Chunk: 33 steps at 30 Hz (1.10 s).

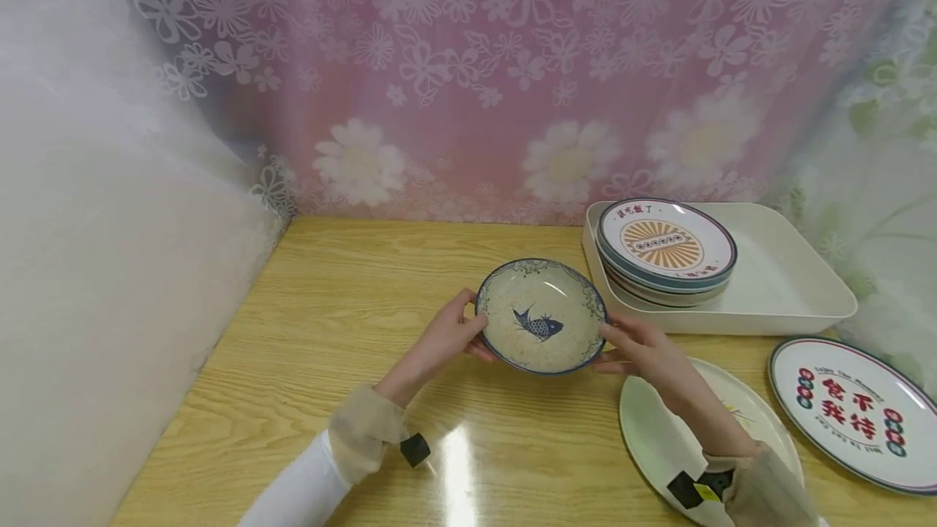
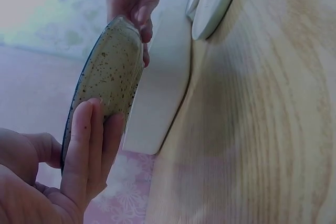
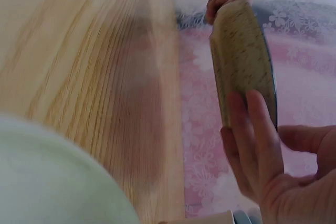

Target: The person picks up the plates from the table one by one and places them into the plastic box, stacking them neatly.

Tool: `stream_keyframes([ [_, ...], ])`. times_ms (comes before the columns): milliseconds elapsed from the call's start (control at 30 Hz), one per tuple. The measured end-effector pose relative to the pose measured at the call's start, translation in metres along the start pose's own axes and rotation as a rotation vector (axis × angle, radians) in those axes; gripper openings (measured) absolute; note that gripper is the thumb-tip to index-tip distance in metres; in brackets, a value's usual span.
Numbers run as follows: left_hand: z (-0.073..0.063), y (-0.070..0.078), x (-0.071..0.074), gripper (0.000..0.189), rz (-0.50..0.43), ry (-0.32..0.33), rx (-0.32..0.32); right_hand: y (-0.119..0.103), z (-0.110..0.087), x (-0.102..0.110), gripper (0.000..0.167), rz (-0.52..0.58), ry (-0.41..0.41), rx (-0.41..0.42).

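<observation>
Both hands hold a shallow beige plate [image 1: 545,299] with a blue rim and a blue fish painted at its middle, lifted above the wooden table. My left hand [image 1: 457,328] grips its left edge, thumb over the rim and fingers beneath. At the right edge, my right hand [image 1: 644,352] grips it the same way. The wrist views show the plate's speckled underside [image 2: 107,69], with left fingers [image 2: 79,145] and right fingers [image 3: 262,135] spread against it. The plate tilts toward the head camera, its inside facing up.
A cream tray [image 1: 794,320] at the back right holds a stack of plates [image 1: 662,242] in its left part. A pale green plate [image 1: 644,429] lies under my right forearm. Beside it is a white plate with red characters [image 1: 852,413]. A pink floral curtain [image 1: 454,104] hangs behind the table [image 1: 329,291].
</observation>
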<state>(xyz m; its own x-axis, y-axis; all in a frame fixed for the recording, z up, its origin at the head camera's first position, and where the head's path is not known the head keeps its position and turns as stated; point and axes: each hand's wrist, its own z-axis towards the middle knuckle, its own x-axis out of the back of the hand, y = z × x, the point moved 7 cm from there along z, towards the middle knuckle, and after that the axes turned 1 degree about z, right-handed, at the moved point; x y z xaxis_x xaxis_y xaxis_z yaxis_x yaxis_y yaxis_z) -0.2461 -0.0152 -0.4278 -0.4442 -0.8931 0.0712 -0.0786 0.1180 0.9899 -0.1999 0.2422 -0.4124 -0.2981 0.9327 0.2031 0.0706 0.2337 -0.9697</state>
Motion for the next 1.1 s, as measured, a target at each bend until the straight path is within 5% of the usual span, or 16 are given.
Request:
stream_keyframes([
  [300,-0.010,-0.006,-0.009,0.028,0.019,0.008,0.021,0.009,-0.006,-0.008,0.058,0.090,0.008,-0.073],
  [600,-0.017,-0.009,-0.013,0.030,0.029,-0.019,0.014,0.011,-0.012,-0.009,0.062,0.094,0.039,-0.058],
  [833,-0.018,0.002,-0.021,0.037,-0.013,-0.103,-0.030,0.003,-0.015,0.004,0.058,0.108,0.051,-0.036],
  [1100,-0.015,0.014,-0.018,0.049,-0.071,-0.057,-0.083,-0.015,-0.011,0.026,0.056,0.156,0.076,0.004],
])
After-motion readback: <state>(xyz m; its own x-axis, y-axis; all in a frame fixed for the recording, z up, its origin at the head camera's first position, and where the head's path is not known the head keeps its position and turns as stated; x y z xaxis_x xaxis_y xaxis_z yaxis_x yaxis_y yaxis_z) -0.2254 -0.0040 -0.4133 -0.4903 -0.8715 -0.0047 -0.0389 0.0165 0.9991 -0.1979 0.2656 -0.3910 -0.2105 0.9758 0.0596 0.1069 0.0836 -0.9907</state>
